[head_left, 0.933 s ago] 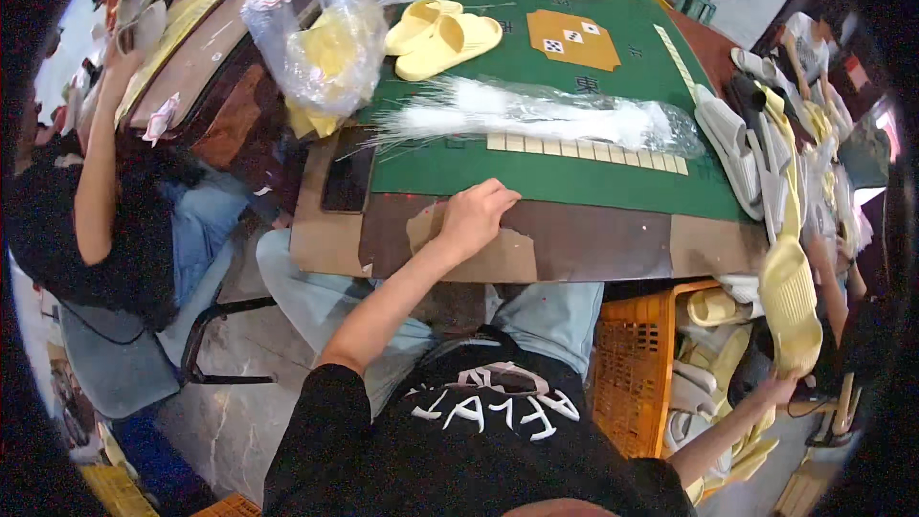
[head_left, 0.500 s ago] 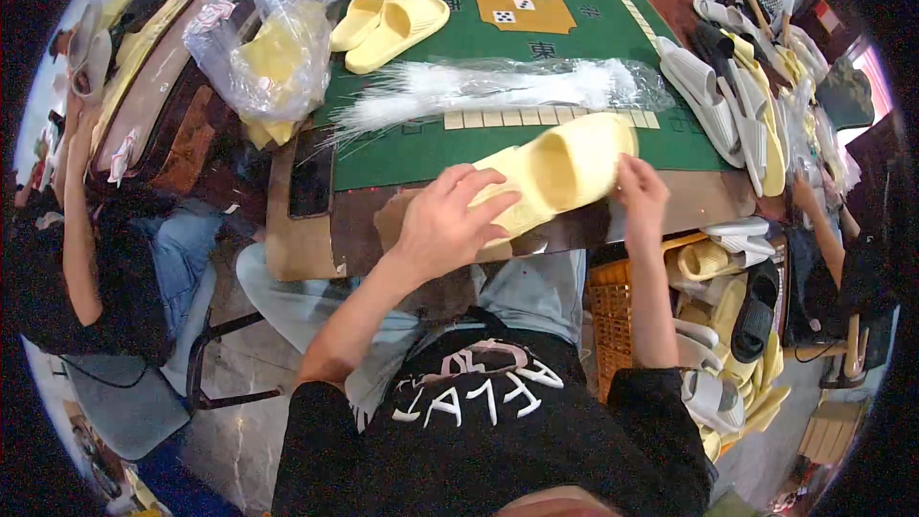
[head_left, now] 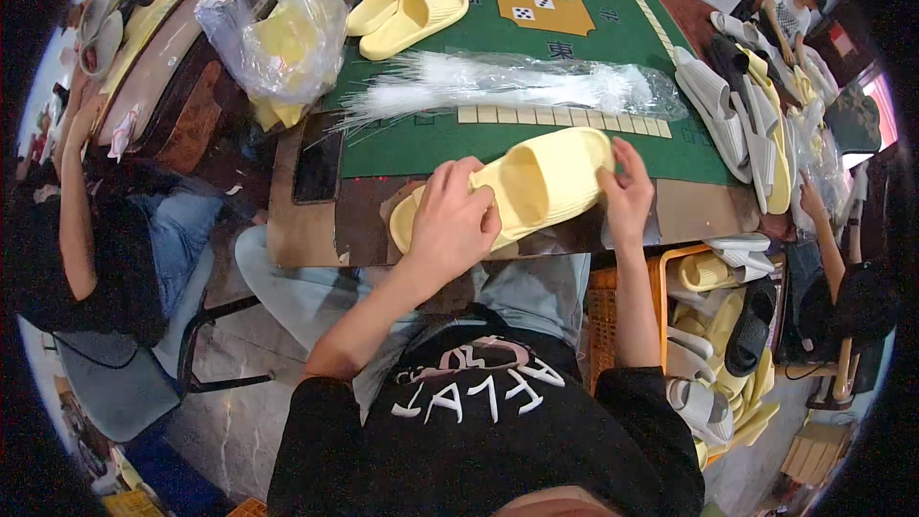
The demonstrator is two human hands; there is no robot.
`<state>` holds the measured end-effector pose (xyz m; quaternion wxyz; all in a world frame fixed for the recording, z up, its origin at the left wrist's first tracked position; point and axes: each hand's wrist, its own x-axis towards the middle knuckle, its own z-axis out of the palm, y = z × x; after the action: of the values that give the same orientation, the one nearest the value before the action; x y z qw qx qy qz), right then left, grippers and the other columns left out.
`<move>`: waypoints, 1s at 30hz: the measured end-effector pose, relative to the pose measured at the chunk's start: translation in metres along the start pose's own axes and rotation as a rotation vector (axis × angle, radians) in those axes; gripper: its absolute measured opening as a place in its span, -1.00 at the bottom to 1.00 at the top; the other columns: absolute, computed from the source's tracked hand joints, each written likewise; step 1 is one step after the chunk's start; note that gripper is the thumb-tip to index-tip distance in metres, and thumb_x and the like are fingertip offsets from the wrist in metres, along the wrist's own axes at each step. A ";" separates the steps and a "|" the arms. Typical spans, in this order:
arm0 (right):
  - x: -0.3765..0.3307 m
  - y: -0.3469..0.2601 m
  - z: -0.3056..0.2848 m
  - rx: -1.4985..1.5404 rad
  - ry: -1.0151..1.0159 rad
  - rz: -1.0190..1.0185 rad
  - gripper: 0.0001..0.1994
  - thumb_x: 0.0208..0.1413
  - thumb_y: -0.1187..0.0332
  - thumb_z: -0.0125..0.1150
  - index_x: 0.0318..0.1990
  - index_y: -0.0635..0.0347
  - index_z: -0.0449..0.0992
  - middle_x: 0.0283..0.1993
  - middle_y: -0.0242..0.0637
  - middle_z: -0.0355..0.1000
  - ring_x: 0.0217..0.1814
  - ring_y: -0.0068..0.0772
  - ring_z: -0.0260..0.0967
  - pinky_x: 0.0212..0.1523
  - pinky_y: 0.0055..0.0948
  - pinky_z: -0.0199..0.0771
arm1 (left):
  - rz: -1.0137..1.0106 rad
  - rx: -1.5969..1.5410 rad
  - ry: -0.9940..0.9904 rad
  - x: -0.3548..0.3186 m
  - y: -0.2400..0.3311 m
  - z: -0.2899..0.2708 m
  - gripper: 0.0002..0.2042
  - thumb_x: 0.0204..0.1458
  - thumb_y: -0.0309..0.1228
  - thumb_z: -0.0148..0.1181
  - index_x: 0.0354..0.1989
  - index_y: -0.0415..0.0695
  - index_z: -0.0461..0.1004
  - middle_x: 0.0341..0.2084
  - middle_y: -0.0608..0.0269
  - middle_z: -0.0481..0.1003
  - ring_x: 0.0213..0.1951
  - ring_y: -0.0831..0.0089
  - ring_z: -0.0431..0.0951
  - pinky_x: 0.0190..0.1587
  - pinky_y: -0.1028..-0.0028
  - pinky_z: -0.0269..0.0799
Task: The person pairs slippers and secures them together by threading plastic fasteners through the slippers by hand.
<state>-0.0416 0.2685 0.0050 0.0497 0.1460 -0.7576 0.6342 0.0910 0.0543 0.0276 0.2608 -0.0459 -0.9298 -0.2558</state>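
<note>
A pale yellow slide slipper (head_left: pixel 567 170) lies tilted at the table's near edge, its strap end to the right. My left hand (head_left: pixel 452 218) is closed round its middle, fingers curled over the near part of the sole. At the other end, my right hand (head_left: pixel 629 193) holds the edge by the strap between thumb and fingers. Just beyond lies a bundle of thin white plastic strands (head_left: pixel 536 86), partly in clear wrap. A pair of yellow slippers (head_left: pixel 416 21) stands farther back on the green tabletop (head_left: pixel 459 155).
To the left sits a clear plastic bag (head_left: pixel 287 48) with yellow things inside. Grey and yellow slippers (head_left: pixel 713 105) line the table's right side. An orange crate (head_left: pixel 661 302) full of slippers stands by my right arm. Other people work at both sides.
The slipper has shifted slightly, and its heel end now shows left of my left hand. My left fingers have curled in tighter. My right hand has moved a little left along the edge.
</note>
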 end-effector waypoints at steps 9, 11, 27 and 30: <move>0.024 0.041 -0.096 -0.108 0.365 -0.050 -0.64 0.12 0.55 -0.09 0.09 0.43 0.30 0.08 -0.12 0.33 0.06 -0.34 0.31 0.06 -0.45 0.29 | -0.170 0.509 0.068 -0.026 -0.002 -0.020 -0.52 -0.25 -0.48 0.13 -0.02 -0.23 0.33 -0.12 0.05 0.32 -0.10 0.09 0.36 -0.11 0.23 0.38; 0.022 0.050 -0.105 -0.032 0.372 -0.015 -0.65 0.11 0.58 -0.08 0.08 0.45 0.31 0.07 -0.10 0.33 0.04 -0.35 0.33 0.05 -0.45 0.30 | -0.180 0.523 0.053 -0.032 -0.003 -0.016 -0.54 -0.19 -0.48 0.10 0.00 -0.20 0.33 -0.11 0.08 0.35 -0.06 0.11 0.37 -0.12 0.23 0.41; 0.007 0.036 -0.043 0.090 0.047 0.094 -0.64 0.02 0.60 0.01 0.03 0.41 0.36 -0.09 -0.19 0.44 -0.08 -0.46 0.38 -0.05 -0.55 0.33 | -0.014 0.493 -0.076 -0.002 -0.053 -0.017 -0.62 -0.13 -0.56 0.01 -0.04 -0.21 0.34 -0.10 0.03 0.38 -0.06 0.11 0.42 0.00 0.35 0.37; -0.004 0.029 -0.017 0.091 -0.048 0.099 -0.64 0.01 0.56 0.04 0.03 0.38 0.38 -0.10 -0.19 0.44 -0.08 -0.46 0.37 -0.04 -0.54 0.34 | 0.109 0.152 -0.014 0.017 -0.049 -0.018 -0.71 -0.11 -0.51 -0.02 -0.17 -0.11 0.46 -0.15 0.17 0.46 -0.01 0.24 0.41 0.05 0.31 0.32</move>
<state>-0.0481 0.2905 -0.0199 -0.0065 0.1257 -0.7354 0.6659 0.0737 0.0017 0.0271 0.2703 -0.0782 -0.9445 -0.1696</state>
